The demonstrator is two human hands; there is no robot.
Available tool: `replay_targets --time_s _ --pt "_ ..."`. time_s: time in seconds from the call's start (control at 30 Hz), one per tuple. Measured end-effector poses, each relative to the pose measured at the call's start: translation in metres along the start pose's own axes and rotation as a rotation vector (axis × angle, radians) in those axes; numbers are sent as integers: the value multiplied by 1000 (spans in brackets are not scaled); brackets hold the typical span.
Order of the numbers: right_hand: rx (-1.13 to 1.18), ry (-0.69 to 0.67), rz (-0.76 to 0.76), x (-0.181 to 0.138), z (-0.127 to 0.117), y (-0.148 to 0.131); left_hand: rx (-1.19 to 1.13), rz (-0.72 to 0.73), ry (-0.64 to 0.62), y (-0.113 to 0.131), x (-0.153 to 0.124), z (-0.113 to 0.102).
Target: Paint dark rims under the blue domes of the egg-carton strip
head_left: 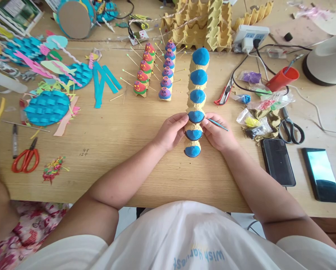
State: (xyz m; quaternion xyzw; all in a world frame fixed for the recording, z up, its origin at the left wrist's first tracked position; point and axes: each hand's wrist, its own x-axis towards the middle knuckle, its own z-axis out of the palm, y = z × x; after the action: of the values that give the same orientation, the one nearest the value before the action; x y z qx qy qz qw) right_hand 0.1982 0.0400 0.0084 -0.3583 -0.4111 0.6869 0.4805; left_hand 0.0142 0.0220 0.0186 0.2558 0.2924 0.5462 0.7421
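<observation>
A strip of egg-carton cups [193,125], its bumps covered in blue clay, lies lengthwise before me. Dark edging runs along the rims of the cups nearest me. My left hand [172,131] grips the strip's left side, thumb against the fourth cup. On the opposite side, my right hand [220,133] presses its fingertips to the same cup, with a thin blue stick [218,124] held in it. Left of the strip stand a purple-and-blue egg-carton caterpillar [165,81] and a red-and-green one [140,88], both with faces and pin-like sticks.
Right: a utility knife [225,90], bagged clay [252,120], a red cup [283,78], black scissors [291,129] and two phones [278,162]. Left: woven blue paper crafts [47,107] and orange scissors [26,159]. Egg trays [196,22] lie behind. Another person's patterned clothing [29,228] shows lower left.
</observation>
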Motion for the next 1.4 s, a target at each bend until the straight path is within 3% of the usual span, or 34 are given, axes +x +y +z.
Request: replay_targets --time_s 0.2,0.57,0.8,1.07,1.4 --pt "26 2 -6 1 -1 2 42 -25 34 -2 2 -5" --pt "32 12 -8 -2 0 1 55 -36 -19 0 -1 -3" --pt "53 14 2 -2 2 0 51 -1 31 -3 2 -4" --pt "101 7 -33 -2 1 0 35 -93 -41 2 0 -4" --pt "-64 57 -93 -1 2 -2 -23 -135 37 4 1 1"
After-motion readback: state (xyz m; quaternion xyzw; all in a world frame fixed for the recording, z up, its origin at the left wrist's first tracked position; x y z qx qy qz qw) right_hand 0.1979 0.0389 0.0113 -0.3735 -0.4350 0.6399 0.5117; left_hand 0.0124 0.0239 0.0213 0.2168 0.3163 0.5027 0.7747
